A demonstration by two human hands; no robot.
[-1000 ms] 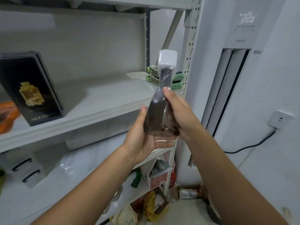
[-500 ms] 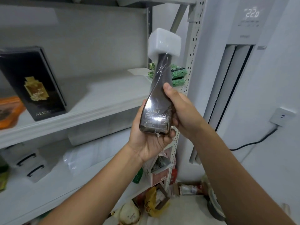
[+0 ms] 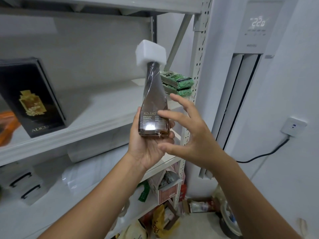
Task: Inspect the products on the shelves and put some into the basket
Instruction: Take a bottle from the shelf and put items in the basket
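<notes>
A dark brown Kb.lab bottle (image 3: 152, 104) with a white foam block on its top stands upright in front of the grey shelf unit (image 3: 96, 121). My left hand (image 3: 148, 145) grips its base from below, fingers curled round the bottom edge. Just right of the bottle, my right hand (image 3: 188, 131) hovers with fingers spread; its thumb tip seems to brush the label. No basket is in view.
A black ALICE box (image 3: 32, 97) stands on the shelf at left, green packets (image 3: 177, 83) at its right end. Clear bins (image 3: 24, 185) and plastic bags sit on the lower shelf. Boxes and bags (image 3: 165, 214) lie on the floor. A standing air conditioner (image 3: 241, 83) is at right.
My right hand has let go of the bottle and opened beside it. The bottle has risen and turned its label toward me, held by my left hand alone.
</notes>
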